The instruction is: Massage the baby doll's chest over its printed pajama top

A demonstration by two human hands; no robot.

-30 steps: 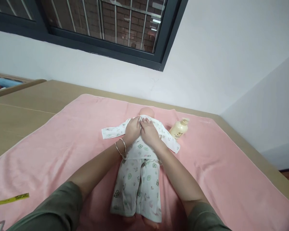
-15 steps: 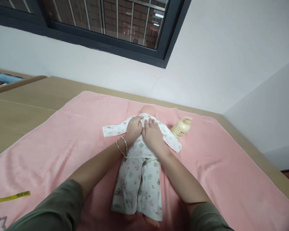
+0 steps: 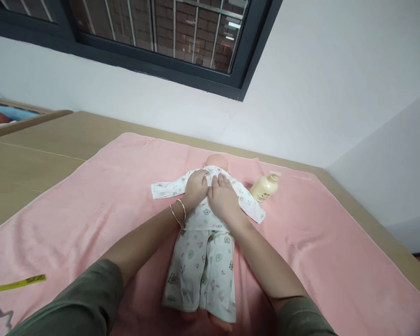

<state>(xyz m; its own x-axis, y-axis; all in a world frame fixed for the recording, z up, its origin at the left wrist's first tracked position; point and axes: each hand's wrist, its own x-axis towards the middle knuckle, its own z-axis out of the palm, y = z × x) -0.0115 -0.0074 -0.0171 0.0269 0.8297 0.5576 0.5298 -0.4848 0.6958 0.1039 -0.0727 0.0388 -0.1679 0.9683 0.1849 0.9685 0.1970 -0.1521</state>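
A baby doll (image 3: 215,161) in white printed pyjamas (image 3: 201,266) lies on a pink towel (image 3: 91,210), head away from me. My left hand (image 3: 195,187), with bangles on the wrist, rests on the doll's chest, its fingers curled over the shirt front near the collar. My right hand (image 3: 223,198) lies beside it on the chest, fingers pressed on the same fabric. The two hands touch each other. The doll's sleeves spread out to both sides.
A cream pump bottle (image 3: 264,187) lies on the towel right of the doll. A yellow measuring tape (image 3: 17,283) lies at the towel's near left. The towel covers a tan table (image 3: 38,154) against a white wall with a dark-framed window (image 3: 161,37).
Both hands stay on the doll's chest with only slight finger shifts. The view has drifted a little.
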